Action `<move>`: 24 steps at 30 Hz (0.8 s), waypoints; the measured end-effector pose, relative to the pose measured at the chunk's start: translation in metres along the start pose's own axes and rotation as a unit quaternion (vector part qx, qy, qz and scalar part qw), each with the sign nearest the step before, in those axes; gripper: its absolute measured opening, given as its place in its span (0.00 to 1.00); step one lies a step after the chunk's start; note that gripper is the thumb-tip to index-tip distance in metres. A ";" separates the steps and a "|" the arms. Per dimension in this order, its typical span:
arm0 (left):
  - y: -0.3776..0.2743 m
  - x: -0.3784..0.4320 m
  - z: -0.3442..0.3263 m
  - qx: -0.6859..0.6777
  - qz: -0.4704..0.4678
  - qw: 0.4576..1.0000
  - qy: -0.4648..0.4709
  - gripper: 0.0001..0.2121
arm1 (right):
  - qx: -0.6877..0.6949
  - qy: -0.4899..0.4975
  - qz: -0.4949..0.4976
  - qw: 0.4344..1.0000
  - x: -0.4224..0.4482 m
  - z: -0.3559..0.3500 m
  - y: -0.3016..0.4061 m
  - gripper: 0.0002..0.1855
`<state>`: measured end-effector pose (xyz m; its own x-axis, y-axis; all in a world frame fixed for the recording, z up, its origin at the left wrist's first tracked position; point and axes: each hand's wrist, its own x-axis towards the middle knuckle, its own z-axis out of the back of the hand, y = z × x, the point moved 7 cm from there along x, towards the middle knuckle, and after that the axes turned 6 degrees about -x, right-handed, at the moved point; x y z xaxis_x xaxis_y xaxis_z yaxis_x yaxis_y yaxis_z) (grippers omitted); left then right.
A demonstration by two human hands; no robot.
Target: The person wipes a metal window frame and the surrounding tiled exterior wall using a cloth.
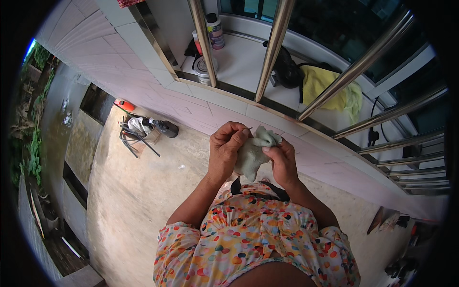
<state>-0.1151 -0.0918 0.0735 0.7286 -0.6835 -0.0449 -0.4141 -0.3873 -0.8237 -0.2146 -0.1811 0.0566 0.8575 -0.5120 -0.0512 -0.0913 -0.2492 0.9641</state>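
In front of my chest, a grey-green cloth (249,161) is bunched up, with a folded flap at its top. My right hand (285,163) grips the cloth's right side between thumb and fingers. My left hand (226,150) is at the cloth's left edge, thumb and forefinger pinched together. A thin dark piece (250,128) pokes out of that pinch; the rest of it is hidden by the fingers. Whether the left fingers also hold some of the cloth is not clear.
Metal window bars (270,53) run ahead over a white sill with bottles (216,34), a tin (202,68) and a yellow cloth (319,86). On the concrete floor (143,201) at left lie a dark sprayer bottle (166,128) and black tubes (141,138). Shoes (389,220) lie right.
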 end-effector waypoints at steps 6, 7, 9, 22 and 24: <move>-0.006 0.012 0.051 0.190 -0.017 0.981 -0.034 0.08 | 0.214 -0.088 -0.072 0.970 0.002 0.053 -0.052 0.13; -0.003 0.013 0.061 0.218 0.001 0.975 -0.041 0.08 | 0.233 -0.090 -0.085 0.965 0.000 0.057 -0.056 0.14; 0.000 0.015 0.078 0.319 -0.016 0.946 -0.057 0.12 | 0.269 -0.095 -0.108 0.952 -0.002 0.062 -0.061 0.14; -0.056 0.053 0.044 0.395 -0.140 0.905 -0.080 0.11 | 0.333 -0.145 -0.112 0.925 -0.019 0.087 -0.079 0.14; -0.066 0.058 0.012 0.309 -0.179 0.933 -0.045 0.10 | 0.338 -0.145 -0.119 0.922 -0.020 0.086 -0.080 0.13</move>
<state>-0.0384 -0.0984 0.1182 0.8139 -0.5137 0.2714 0.2376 -0.1319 -0.9624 -0.2681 -0.2218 -0.0416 0.7317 -0.5500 -0.4027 -0.2966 -0.7888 0.5383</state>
